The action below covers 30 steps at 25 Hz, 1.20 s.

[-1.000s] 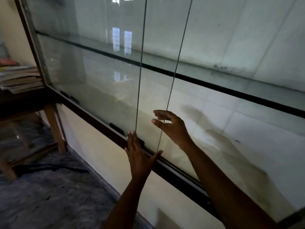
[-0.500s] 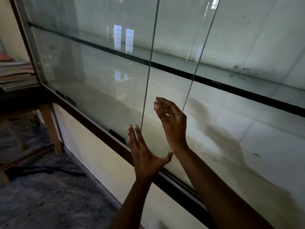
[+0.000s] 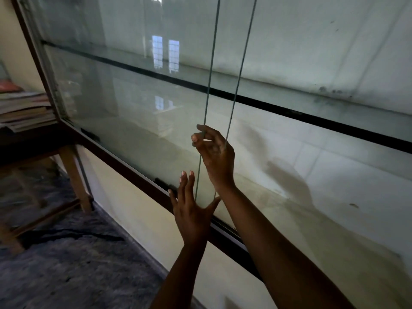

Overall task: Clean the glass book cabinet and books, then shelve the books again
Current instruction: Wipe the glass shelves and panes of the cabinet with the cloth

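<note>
change: 1 s ago my view had the right hand (image 3: 217, 155) spread low by the glass. Now it sits higher with its fingers curled at the pane edge (image 3: 206, 97).
change 2: the strip where the 2 panes overlap looks narrower than 0.5 s ago. The camera shifted too, so I'm not sure.
meaning: my read is the door is being slid across. That's the cabinet step; shelving hasn't begun.
left hand (image 3: 191, 212): flat and released, fingers straight, palm pressed on the glass low down, just above the bottom frame.
right hand: fingers hooked round the pane edge, grasping it. I can't tell which of the 2 panes.
glass cabinet (image 3: 124, 165): fills most of the frame, dark wood frame, standing against a pale wall.
left pane (image 3: 133, 112): hazy, reflecting bright windows.
shelf (image 3: 312, 116): 1 dark line running across behind the glass.
marks: dark spots (image 3: 330, 91) on the pale back panel above the shelf.
books (image 3: 24, 112): stacked flat on a wooden table (image 3: 73, 175) left of the cabinet, outside it.
</note>
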Available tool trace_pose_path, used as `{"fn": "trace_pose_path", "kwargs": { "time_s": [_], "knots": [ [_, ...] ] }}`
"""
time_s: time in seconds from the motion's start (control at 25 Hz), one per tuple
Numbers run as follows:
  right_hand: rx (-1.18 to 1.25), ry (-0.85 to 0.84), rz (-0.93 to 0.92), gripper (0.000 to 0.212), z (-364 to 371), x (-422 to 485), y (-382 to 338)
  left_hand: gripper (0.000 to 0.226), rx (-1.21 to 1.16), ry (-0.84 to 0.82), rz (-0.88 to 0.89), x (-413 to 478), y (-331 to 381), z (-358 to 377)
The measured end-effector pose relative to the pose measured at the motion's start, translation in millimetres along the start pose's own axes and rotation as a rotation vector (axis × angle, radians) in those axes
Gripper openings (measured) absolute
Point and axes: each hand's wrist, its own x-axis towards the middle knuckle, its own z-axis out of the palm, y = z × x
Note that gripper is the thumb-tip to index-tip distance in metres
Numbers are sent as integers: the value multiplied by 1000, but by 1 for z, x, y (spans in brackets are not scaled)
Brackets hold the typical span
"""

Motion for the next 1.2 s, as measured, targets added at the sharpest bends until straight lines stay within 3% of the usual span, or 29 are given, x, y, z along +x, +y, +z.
{"fn": "trace_pose_path", "kwargs": {
  "time_s": [0.24,0.36,0.52,0.64,0.72,0.88,1.0,1.12,1.2],
  "knots": [
    [-110,22,40,32,-2,-4,-3,97,-110,-294,-36,-2,3,-20],
    [-177,-53,203,38,-25,-29,-10,75,-187,-428,-139,6,4,-61],
    [-362,-99,410,30,-65,-98,-28,52,-150,-604,-90,-10,-6,-123],
    [-419,-327,557,21,-80,-159,-41,39,-181,-911,-250,-42,-37,-166],
    [-384,-399,673,17,-82,-198,-39,24,-200,-1031,-407,-68,-63,-192],
    [-528,-562,915,23,-64,-279,-18,25,-156,-1269,-562,-112,-116,-226],
    [-535,-465,1152,18,-49,-365,-7,32,-41,-1414,-553,-140,-153,-242],
    [-631,-402,1422,37,-42,-467,-19,31,29,-1513,-564,-172,-179,-260],
    [-805,-339,1385,62,-41,-524,-25,33,43,-1598,-611,-189,-182,-263]
  ]
}}
